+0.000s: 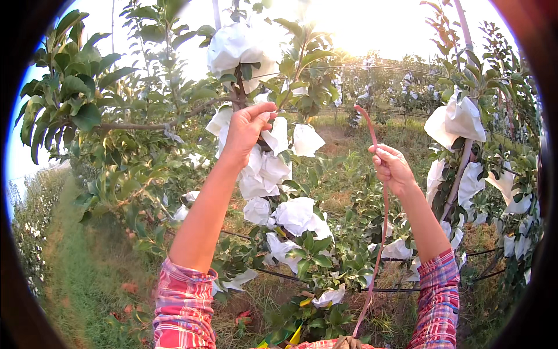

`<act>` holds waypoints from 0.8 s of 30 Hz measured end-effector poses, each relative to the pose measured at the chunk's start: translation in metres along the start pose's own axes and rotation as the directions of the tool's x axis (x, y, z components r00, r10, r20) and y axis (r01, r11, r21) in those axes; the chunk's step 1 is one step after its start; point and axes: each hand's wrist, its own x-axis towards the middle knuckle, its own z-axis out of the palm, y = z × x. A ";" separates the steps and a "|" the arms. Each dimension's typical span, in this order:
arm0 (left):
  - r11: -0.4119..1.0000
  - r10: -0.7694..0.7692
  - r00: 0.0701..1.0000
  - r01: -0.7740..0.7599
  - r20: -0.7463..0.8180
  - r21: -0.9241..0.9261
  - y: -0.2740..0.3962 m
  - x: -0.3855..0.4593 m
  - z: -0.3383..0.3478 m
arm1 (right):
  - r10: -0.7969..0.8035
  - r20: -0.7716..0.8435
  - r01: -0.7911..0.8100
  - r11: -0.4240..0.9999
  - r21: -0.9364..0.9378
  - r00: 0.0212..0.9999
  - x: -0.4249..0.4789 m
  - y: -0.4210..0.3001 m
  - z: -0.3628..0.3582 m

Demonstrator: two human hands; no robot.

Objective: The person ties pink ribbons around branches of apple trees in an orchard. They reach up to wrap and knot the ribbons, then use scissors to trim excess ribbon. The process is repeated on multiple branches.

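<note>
My right hand (390,168) pinches a long pinkish-red strip (384,231); its short end curls up above the fingers and the rest hangs down to my waist. My left hand (250,131) is raised beside the tree's stem (239,89), thumb and forefinger close together; whether something thin lies between them cannot be told. White fruit bags (263,172) hang in clusters just below and beside my left hand, and a large white bag cluster (244,48) is above it. A leafy side branch (144,127) runs left from the stem.
At the right stands another tree with a leaning trunk (460,179) and white bags (457,120). A thin wire (370,66) crosses behind the hands; dark hoses (392,289) run low through the leaves. Lower white bags (298,216) hang before me over grass (91,279).
</note>
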 end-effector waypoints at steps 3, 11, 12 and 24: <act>0.999 -0.043 0.996 0.045 -0.072 0.019 -0.021 0.029 0.012 | 0.000 0.026 -0.002 0.997 0.083 1.000 0.016 0.017 0.017; 0.976 0.061 0.992 -0.035 -0.112 0.214 -0.051 0.050 0.035 | 0.259 0.180 -0.290 0.940 0.179 0.949 0.062 0.031 0.041; 0.952 0.123 0.984 -0.081 -0.128 0.296 -0.050 0.050 0.025 | 0.303 0.229 -0.346 0.921 0.178 0.925 0.067 0.033 0.060; 0.965 0.097 0.987 -0.061 -0.132 0.254 -0.051 0.047 0.025 | 0.111 0.106 -0.153 0.797 0.584 0.988 0.135 0.051 0.110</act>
